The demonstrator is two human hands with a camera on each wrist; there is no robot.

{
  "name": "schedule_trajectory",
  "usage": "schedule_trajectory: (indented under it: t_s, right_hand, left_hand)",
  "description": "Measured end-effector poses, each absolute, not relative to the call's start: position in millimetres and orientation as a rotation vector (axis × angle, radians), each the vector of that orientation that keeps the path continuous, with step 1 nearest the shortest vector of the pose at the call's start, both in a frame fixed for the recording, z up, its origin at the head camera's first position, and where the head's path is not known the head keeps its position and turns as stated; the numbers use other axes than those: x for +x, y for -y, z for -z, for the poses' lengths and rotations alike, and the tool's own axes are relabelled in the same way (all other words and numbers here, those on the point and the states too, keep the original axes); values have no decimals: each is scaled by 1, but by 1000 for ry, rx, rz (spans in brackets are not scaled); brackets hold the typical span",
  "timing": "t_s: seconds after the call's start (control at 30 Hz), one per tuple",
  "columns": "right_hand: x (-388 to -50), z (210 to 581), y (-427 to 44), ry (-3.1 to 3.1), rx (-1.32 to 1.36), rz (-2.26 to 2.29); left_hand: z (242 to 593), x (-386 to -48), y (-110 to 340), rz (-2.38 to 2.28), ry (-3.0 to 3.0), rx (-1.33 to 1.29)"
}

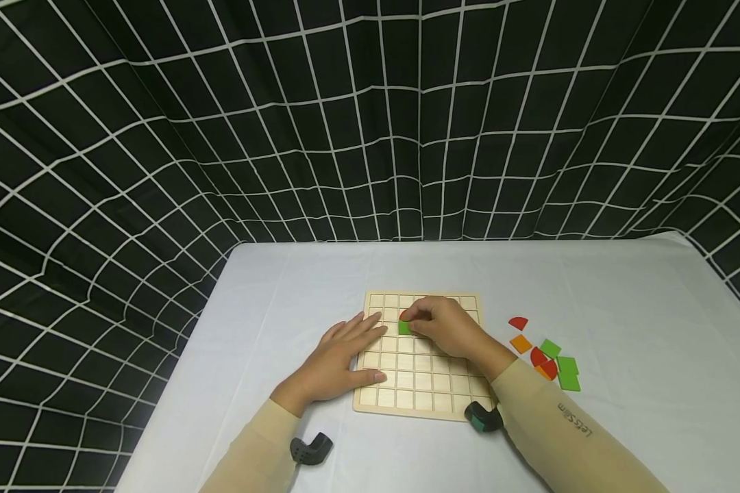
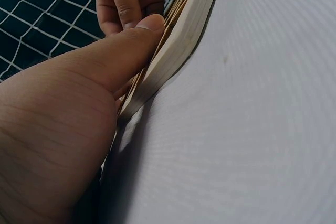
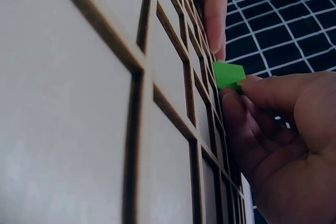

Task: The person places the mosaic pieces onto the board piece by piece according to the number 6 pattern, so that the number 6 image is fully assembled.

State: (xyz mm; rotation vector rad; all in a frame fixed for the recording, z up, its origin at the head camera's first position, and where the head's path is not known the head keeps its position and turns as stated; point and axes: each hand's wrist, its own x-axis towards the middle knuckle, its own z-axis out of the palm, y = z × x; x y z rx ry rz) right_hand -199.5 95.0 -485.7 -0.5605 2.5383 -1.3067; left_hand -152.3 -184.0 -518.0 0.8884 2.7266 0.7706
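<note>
A light wooden board (image 1: pixel 405 361) with a raised grid of square cells lies on the table. My left hand (image 1: pixel 336 357) rests on its left side with fingers spread and straight; in the left wrist view the thumb (image 2: pixel 131 40) lies along the board's edge. Above the upper middle cells, my right hand (image 1: pixel 447 327) pinches a green tile (image 3: pixel 229 74) between thumb and index finger, close to the grid. A red piece (image 1: pixel 403 315) shows just behind the green one, partly hidden by the fingers.
Right of the board lie loose pieces: a red quarter-circle (image 1: pixel 519 322), an orange square (image 1: pixel 521 344), several green squares (image 1: pixel 568 373) and more red pieces (image 1: pixel 538 356), some overlapping. A white cloth (image 1: pixel 290 294) covers the table. Black curtains (image 1: pixel 388 137) with white grid lines surround it.
</note>
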Motion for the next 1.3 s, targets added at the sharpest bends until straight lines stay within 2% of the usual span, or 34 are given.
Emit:
schedule_trajectory:
  t_s: [1.3]
  right_hand:
    - [-198,481,-101,-2553,-578,1320]
  left_hand:
    - [516,-151,183,-768,-2726,885]
